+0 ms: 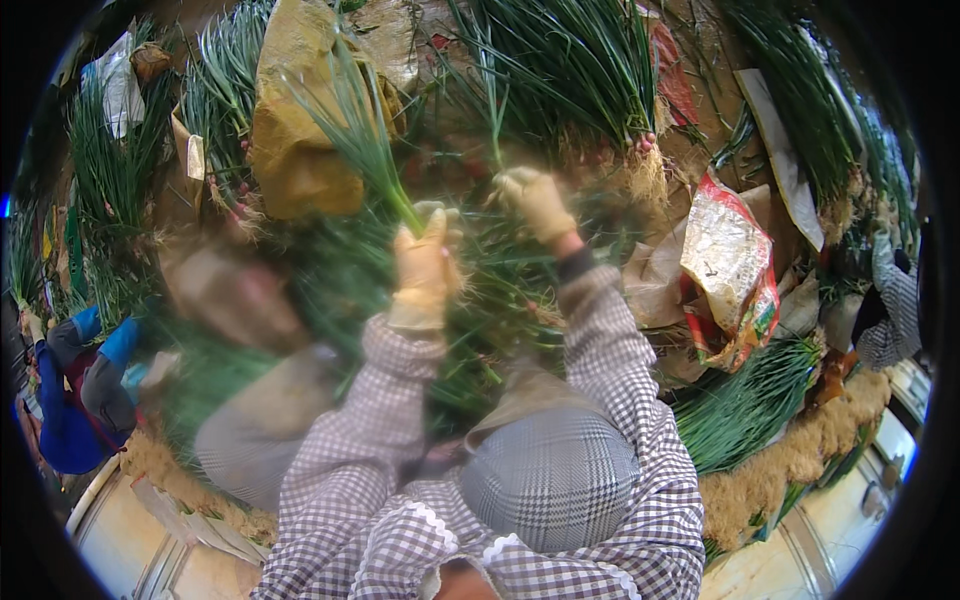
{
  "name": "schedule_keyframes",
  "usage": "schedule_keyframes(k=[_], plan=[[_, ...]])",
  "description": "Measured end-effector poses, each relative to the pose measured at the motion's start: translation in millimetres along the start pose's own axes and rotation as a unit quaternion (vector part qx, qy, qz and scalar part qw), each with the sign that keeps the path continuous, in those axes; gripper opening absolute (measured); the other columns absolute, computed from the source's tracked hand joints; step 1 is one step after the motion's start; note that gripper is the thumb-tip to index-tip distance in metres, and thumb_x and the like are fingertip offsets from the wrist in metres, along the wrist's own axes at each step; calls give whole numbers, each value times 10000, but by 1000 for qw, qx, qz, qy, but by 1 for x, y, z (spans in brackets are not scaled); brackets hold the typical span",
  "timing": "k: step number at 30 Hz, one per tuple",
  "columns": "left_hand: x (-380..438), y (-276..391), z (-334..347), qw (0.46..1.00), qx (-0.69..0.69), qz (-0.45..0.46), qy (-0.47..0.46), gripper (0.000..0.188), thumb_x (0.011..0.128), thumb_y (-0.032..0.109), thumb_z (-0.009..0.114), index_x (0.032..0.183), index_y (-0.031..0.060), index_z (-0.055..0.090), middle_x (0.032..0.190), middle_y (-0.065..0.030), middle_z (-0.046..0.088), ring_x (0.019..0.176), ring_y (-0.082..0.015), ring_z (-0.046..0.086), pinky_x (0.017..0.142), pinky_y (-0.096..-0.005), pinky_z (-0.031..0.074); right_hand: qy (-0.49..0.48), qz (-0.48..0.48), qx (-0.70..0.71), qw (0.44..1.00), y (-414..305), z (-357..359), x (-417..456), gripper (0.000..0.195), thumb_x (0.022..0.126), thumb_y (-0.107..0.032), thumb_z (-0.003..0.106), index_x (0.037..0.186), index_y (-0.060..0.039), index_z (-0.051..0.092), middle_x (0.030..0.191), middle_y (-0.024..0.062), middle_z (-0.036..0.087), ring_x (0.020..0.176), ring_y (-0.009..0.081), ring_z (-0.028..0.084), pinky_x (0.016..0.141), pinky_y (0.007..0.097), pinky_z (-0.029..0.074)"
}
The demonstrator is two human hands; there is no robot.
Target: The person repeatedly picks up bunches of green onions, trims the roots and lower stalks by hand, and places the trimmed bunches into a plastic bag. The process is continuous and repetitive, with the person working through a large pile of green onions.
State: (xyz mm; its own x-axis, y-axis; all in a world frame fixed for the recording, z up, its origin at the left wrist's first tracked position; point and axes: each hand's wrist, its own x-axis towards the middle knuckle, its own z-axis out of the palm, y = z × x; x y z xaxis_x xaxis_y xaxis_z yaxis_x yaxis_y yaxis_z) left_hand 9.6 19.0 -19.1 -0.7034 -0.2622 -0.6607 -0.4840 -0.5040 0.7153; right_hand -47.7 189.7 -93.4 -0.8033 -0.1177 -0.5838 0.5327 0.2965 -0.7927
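My left hand (426, 262), in a pale yellow glove, is closed around the lower end of a bunch of green onions (386, 165); their leaves point up and to the left. My right hand (534, 201), gloved alike, is up and to the right of it, with its fingers curled at the base of a thin green onion stalk (495, 112). Under and between my hands lies a loose pile of green onions (480, 352), partly blurred. Above my right hand is a large heap of green onions (562, 60) with pinkish bulbs and pale roots.
A yellow-brown sack (300, 135) lies at upper left, and a red and white sack (727, 262) at right. More green onions (750, 405) lie at lower right beside a band of pale roots (787, 450). People in blue (60, 412) and in checked sleeves (889, 315) are at the sides.
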Motion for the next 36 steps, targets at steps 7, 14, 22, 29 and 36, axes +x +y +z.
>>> schedule_keyframes(k=[7,14,22,29,36], plan=[[2,-21,-11,984,149,-58,-77,148,853,101,661,957,65,563,823,-39,610,680,-119,542,594,-242,461,-216,-82,4,973,-15,23,-76,280,862,-270,654,1073,-87,679,998,88,683,930,159,626,872,335,490],[-14,-28,-24,979,-59,-136,-138,143,896,104,605,1018,57,546,825,-32,615,650,-111,551,562,-213,480,-245,48,358,900,-11,32,-44,430,870,-384,629,1083,-18,553,1009,121,590,859,184,603,805,346,537],[-25,-25,-12,996,-23,-83,-23,77,902,80,586,937,67,518,798,-56,598,604,-112,545,483,-222,480,104,-13,-28,994,10,53,-27,229,877,-241,620,826,-21,660,743,130,652,677,177,614,666,306,520],[-34,42,-13,968,-62,227,-91,242,925,104,567,1153,68,494,718,-21,557,596,-99,515,509,-223,464,170,-9,-293,941,26,-20,6,344,828,-257,637,1064,-16,569,1074,178,565,980,290,571,842,408,471],[-24,40,0,986,-147,20,-79,280,923,150,593,1179,44,551,630,40,444,530,-70,380,471,-224,305,300,27,-470,830,54,-8,41,435,825,-109,535,1236,-12,430,1131,199,509,1032,349,525,853,417,455]])
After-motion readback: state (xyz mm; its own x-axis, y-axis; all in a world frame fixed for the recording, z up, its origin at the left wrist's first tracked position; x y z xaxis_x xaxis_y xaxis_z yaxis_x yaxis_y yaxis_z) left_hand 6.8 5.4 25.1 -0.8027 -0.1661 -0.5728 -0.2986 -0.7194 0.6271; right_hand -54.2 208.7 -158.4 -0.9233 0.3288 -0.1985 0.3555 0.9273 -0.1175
